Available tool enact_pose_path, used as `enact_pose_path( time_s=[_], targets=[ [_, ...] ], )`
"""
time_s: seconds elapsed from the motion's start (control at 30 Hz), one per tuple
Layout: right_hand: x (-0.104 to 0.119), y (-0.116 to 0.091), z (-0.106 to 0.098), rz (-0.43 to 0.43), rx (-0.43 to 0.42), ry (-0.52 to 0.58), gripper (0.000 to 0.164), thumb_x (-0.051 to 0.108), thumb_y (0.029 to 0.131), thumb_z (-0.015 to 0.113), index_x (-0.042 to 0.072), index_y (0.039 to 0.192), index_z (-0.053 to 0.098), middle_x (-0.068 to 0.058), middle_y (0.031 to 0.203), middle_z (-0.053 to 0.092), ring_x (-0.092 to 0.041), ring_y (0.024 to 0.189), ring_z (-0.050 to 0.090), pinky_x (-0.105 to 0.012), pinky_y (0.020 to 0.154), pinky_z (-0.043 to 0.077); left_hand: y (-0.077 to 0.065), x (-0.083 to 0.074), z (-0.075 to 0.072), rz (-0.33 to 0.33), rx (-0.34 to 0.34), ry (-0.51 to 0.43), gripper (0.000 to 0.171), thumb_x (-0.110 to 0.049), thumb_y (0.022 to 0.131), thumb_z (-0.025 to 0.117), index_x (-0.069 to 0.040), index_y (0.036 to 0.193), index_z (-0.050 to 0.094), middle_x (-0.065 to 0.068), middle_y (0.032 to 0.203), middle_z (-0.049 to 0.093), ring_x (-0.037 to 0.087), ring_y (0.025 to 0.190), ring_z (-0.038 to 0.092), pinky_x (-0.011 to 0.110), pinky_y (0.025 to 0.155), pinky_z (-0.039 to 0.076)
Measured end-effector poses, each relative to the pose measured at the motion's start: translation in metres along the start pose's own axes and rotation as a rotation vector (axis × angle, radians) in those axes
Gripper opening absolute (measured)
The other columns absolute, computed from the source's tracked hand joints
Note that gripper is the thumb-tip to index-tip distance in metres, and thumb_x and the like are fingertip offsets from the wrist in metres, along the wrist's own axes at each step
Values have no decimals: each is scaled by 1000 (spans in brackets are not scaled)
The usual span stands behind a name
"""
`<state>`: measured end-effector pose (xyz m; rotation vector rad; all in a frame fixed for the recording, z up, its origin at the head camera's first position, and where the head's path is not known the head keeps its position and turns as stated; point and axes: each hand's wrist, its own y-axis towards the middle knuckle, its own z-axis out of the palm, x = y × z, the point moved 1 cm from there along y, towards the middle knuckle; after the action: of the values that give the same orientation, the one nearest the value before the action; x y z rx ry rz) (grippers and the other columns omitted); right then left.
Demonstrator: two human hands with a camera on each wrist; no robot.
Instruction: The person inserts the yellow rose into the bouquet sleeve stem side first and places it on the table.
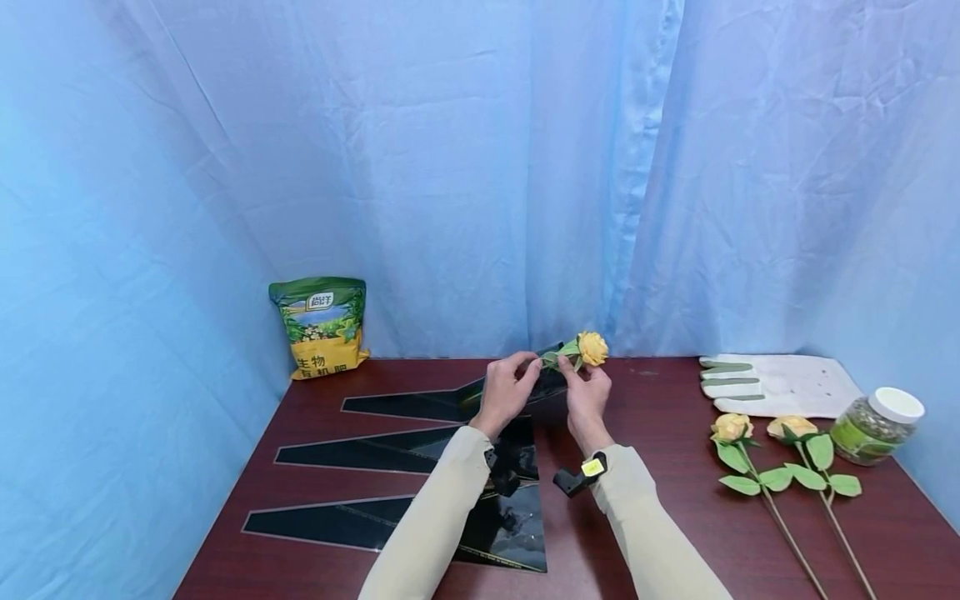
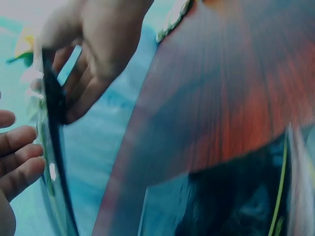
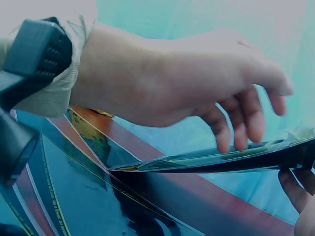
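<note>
A yellow rose [image 1: 592, 348] lies inside a flower sleeve [image 1: 551, 385] with a clear face and a black back, the bloom showing at the wide end. The sleeve is raised at the right, and its narrow end slopes down left toward the tabletop. My right hand [image 1: 587, 396] pinches the sleeve just below the bloom; in the left wrist view its fingers [image 2: 81, 88] wrap the black back. My left hand [image 1: 508, 387] is at the sleeve's other side, its loose fingers [image 3: 224, 135] right at the clear face. The stem is mostly hidden by the hands.
Two more black sleeves [image 1: 352, 450] [image 1: 322, 521] lie flat in front. At right are two yellow roses [image 1: 731, 427] [image 1: 792, 427], white gloves [image 1: 795, 386] and a white-lidded jar [image 1: 873, 427]. A green and yellow bag [image 1: 322, 325] stands back left, before a blue curtain [image 1: 450, 183].
</note>
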<state>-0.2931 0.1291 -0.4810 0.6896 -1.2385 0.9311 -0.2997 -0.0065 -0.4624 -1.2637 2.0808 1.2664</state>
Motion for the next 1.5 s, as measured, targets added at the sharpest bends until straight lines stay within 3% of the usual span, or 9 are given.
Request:
enact_pose_path(
  time_s=[0.13, 0.23, 0.33, 0.43, 0.83, 1.0, 1.2, 1.4, 1.5],
  targets=[
    [1, 0, -1, -17, -12, 19, 31, 15, 92, 71, -4, 116, 66, 14, 90, 63, 5, 88, 60, -14, 82, 49, 1, 12, -11, -48, 94, 3, 40, -33, 95, 65, -11, 128, 66, 11, 114, 69, 23, 102, 66, 39, 89, 55],
    [2, 1, -2, -26, -14, 27, 29, 14, 92, 72, -4, 114, 66, 15, 88, 63, 4, 86, 60, -13, 81, 48, 2, 22, -18, -111, 272, 47, 72, -44, 88, 71, -19, 150, 45, 12, 151, 46, 30, 140, 45, 53, 115, 37],
    [2, 2, -3, -22, -5, 19, 29, 14, 92, 71, -3, 115, 66, 15, 88, 63, 3, 88, 60, -14, 83, 48, 2, 29, -20, -124, 441, 151, 101, -50, 79, 79, -21, 160, 24, 10, 164, 26, 31, 152, 25, 58, 122, 21],
    [2, 2, -5, -10, 9, 10, 32, 15, 93, 70, -3, 119, 64, 15, 90, 62, 2, 89, 60, -17, 84, 48, 1, 35, -18, -101, 506, 245, 114, -48, 73, 85, -19, 161, 17, 9, 165, 24, 29, 153, 24, 56, 123, 18],
    [6, 0, -8, 34, 49, -12, 39, 21, 94, 70, 0, 126, 61, 17, 89, 60, -1, 83, 53, -19, 73, 43, 4, 41, -10, -76, 486, 325, 99, -21, 78, 82, -14, 158, 24, 15, 140, 46, 30, 130, 44, 51, 120, 27],
    [6, 2, -10, 84, 106, -29, 37, 19, 93, 71, 2, 124, 61, 19, 84, 60, 1, 75, 51, -19, 71, 46, 5, 40, -9, -86, 459, 323, 95, -17, 78, 80, -15, 158, 28, 12, 127, 46, 26, 115, 43, 45, 106, 37],
    [12, 2, -14, 153, 234, -37, 38, 20, 96, 66, 7, 129, 54, 19, 91, 61, 3, 83, 58, -21, 74, 53, 4, 40, -8, -95, 448, 311, 92, -17, 80, 79, -16, 157, 30, 9, 120, 43, 23, 106, 39, 39, 94, 35],
    [20, 3, -20, 114, 287, 42, 43, 23, 99, 61, 15, 137, 41, 12, 97, 61, -2, 83, 65, -36, 81, 59, 3, 41, -11, -108, 430, 263, 91, -15, 80, 78, -19, 157, 29, 8, 118, 41, 22, 101, 35, 37, 89, 32],
    [24, 3, -24, 90, 305, 14, 50, 26, 101, 58, 15, 142, 33, 9, 104, 57, -3, 89, 62, -41, 87, 58, 2, 42, -11, -100, 420, 258, 91, -15, 80, 78, -19, 157, 29, 8, 118, 41, 22, 101, 35, 37, 89, 32]
  ],
)
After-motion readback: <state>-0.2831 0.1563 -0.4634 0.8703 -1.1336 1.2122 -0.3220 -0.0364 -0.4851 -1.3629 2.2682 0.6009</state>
